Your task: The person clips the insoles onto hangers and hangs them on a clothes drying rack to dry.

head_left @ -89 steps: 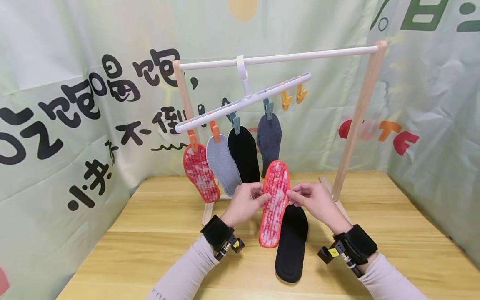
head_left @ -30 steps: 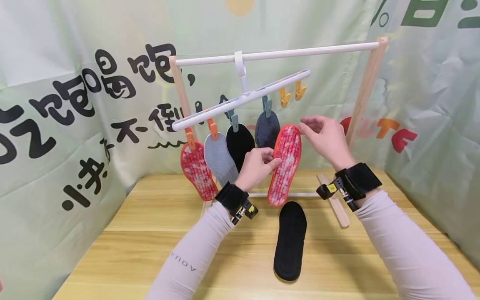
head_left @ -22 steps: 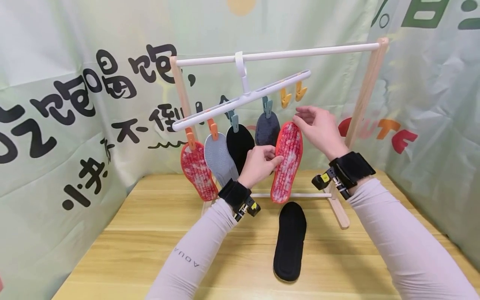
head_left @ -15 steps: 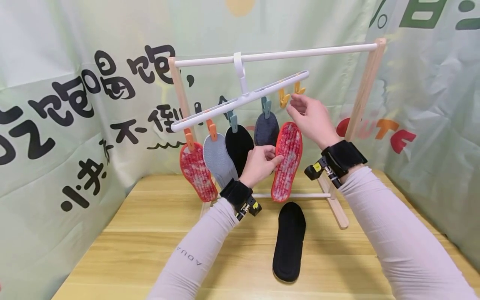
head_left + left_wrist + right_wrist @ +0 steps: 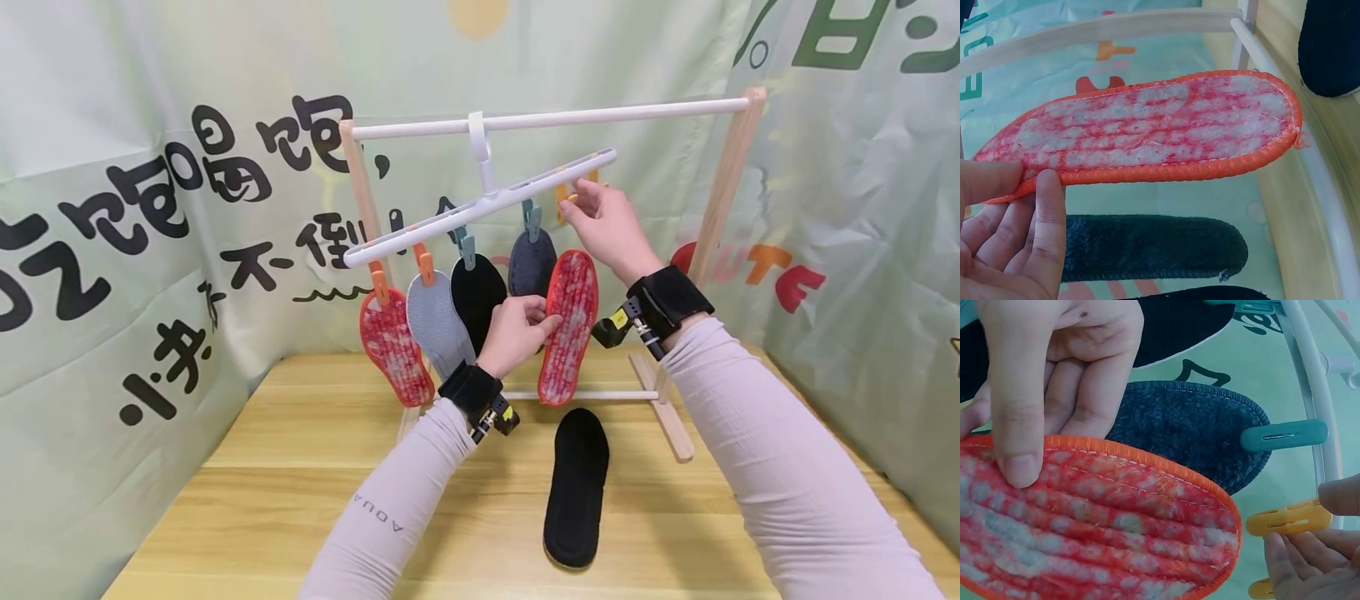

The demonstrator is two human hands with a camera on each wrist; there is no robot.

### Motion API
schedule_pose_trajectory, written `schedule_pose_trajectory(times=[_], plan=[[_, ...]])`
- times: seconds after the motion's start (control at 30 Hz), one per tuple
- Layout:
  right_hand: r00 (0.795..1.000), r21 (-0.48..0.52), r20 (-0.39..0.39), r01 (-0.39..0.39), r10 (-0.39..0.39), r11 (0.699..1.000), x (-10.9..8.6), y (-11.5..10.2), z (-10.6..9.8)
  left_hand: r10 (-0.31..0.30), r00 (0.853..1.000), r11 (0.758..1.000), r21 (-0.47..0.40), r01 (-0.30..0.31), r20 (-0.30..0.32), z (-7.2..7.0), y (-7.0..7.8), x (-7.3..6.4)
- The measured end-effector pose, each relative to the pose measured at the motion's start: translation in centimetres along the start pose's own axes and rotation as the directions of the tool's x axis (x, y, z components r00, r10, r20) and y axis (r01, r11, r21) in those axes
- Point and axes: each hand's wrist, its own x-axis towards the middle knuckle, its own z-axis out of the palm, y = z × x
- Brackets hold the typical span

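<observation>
My left hand [image 5: 517, 335] pinches the left edge of a red-and-white insole [image 5: 572, 329] with orange trim, holding it upright below the hanger. In the right wrist view, my right hand [image 5: 1316, 556] has thumb and fingers on a yellow clothes peg [image 5: 1288, 519], just beyond the insole's top end. A second yellow peg [image 5: 1261, 589] sits beside it, partly hidden. From the white hanger [image 5: 491, 197], orange and teal pegs hold another red insole [image 5: 396, 350], a light grey insole [image 5: 438, 317], a black insole [image 5: 478, 292] and a dark grey insole [image 5: 533, 262].
A wooden rack with a white top rail [image 5: 615, 115] carries the hanger, which hangs at a slant. A loose black insole [image 5: 576, 492] lies on the wooden table [image 5: 300, 500] in front. The rack's right foot [image 5: 667, 421] stands behind it. Printed cloth [image 5: 112, 100] surrounds the table.
Both hands rose from near the table with the red insole. My right hand then left the insole's top and moved up and left to the yellow peg, while my left hand kept its hold.
</observation>
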Motion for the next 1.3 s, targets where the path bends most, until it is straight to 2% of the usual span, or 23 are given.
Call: schedule_pose_trajectory(times=[0.2,0.43,0.57,0.93,1.3], plan=[[1.0,0.03,0.008,0.005,-0.005,1.0,-0.6,0.0,0.0,-0.016,1.0,1.0,-0.015,0.016,-0.002,-0.3,0.1,-0.2],[0.999,0.165,0.03,-0.028,0.023,0.986,-0.9,0.6,-0.1,-0.022,1.0,1.0,-0.022,0.022,-0.012,-0.4,0.1,-0.2],[1.0,0.166,0.027,-0.019,0.015,0.986,-1.0,0.9,0.0,-0.031,0.999,0.999,-0.019,0.031,-0.022,-0.5,-0.1,-0.3],[0.999,0.185,-0.035,0.008,-0.002,0.983,-1.7,1.7,0.3,-0.045,0.997,0.997,-0.071,0.041,-0.058,-0.7,-1.2,-0.5],[0.994,0.218,-0.106,0.027,-0.004,0.976,-1.8,1.9,0.8,-0.027,0.995,0.998,-0.063,0.021,-0.099,-1.0,-1.4,-0.6]])
